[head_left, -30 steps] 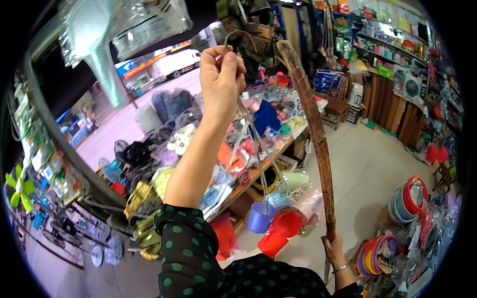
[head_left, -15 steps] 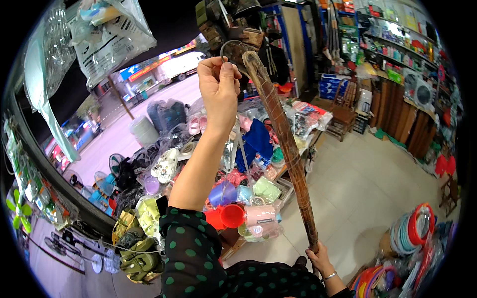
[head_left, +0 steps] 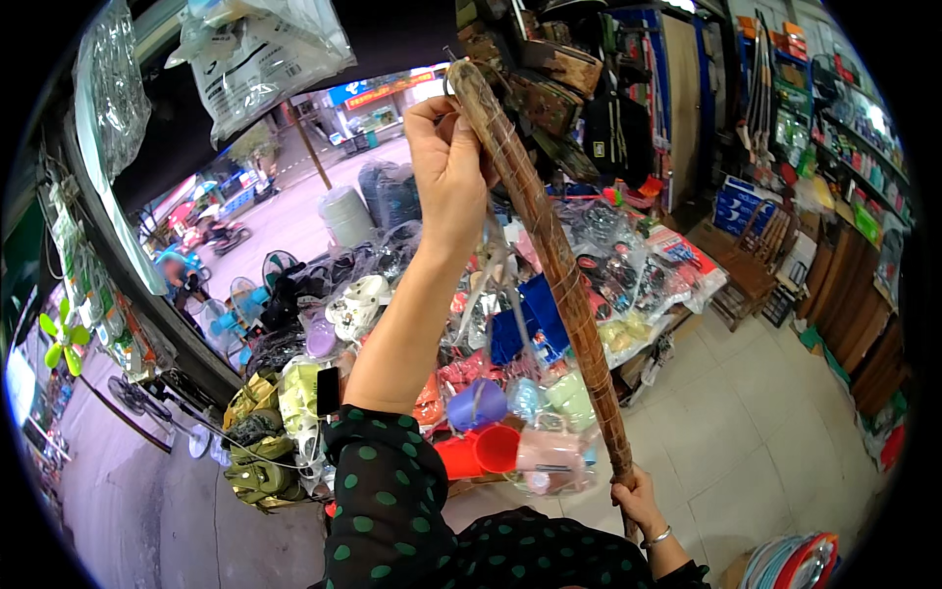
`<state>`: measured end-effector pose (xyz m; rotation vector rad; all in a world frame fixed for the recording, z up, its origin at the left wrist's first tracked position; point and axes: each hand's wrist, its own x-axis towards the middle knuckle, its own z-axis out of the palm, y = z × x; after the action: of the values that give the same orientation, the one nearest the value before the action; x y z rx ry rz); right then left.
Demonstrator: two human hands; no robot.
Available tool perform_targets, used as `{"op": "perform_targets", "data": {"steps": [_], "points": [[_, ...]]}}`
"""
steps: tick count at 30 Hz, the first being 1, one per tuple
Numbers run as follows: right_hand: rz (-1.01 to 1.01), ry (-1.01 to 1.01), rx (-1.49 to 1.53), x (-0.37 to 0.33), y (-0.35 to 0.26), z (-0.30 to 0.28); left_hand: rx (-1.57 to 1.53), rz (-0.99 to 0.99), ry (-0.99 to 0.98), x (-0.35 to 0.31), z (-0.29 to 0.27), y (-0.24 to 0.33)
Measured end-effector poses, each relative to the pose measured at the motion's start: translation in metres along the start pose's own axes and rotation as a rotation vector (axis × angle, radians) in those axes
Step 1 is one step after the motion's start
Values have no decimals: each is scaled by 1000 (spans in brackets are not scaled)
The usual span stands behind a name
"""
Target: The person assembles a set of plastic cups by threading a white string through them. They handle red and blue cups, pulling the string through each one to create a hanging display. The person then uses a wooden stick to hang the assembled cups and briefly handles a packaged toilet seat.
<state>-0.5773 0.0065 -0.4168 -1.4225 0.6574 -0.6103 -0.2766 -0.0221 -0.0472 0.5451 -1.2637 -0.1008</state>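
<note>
A long brown wooden pole (head_left: 559, 245), bound with a thin spiral of wire or cord, slants across the middle from top left to bottom right. Low down, my right hand (head_left: 640, 503) is wrapped round its lower part. My left hand (head_left: 446, 162) is raised beside the upper end, fingers pinched on a thin dark loop (head_left: 448, 84) that lies against the pole. Part of that loop is hidden behind the pole and fingers. A small hooked bit of wire (head_left: 449, 52) sticks up at the tip. Pale straps (head_left: 494, 280) hang below my left hand.
A display table (head_left: 677, 306) beyond the pole bears bagged shoes, a purple cup (head_left: 477, 404) and a red cup (head_left: 496, 448). Plastic-wrapped goods (head_left: 260, 69) hang upper left; camouflage bags (head_left: 549, 83) hang behind the pole's tip. A wooden chair (head_left: 751, 260) stands right.
My view has swung left, so the surroundings sit farther right. The pole's upper end has come closer to my left hand, and the loop now meets it. My right hand keeps its grip.
</note>
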Motion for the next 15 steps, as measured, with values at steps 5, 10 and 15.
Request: {"op": "perform_targets", "data": {"steps": [5,10,15], "points": [[-65,-87,90,57,-25,-7,110,-68,-191,5,-21,-12],[-165,-309,226,123,-81,-25,244,277,-157,-56,-26,-9],[-283,-527,298,194,-174,-51,226,-169,-611,-160,-3,-46]]}}
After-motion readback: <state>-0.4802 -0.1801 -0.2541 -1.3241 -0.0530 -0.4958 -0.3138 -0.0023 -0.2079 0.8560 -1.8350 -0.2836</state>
